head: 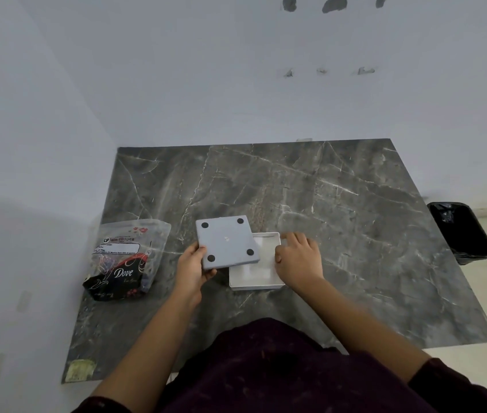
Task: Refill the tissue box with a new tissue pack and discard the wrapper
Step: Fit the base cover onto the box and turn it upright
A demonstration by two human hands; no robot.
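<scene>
A white square tissue box [261, 277] lies open on the dark marble table, and it looks empty inside. My left hand [192, 268] grips the box's grey base panel [226, 242], which has black round pads at its corners and is tilted above the box's left side. On the box's right rim rests my right hand [297, 257], its fingers touching the edge. The new tissue pack [123, 260], in a clear and black printed wrapper, lies at the table's left edge, apart from both hands.
The marble table [340, 204] fills the middle and meets white walls at the back and left. A black bin with a black liner [461, 232] stands on the floor past the table's right edge. My dark-clothed lap is at the bottom.
</scene>
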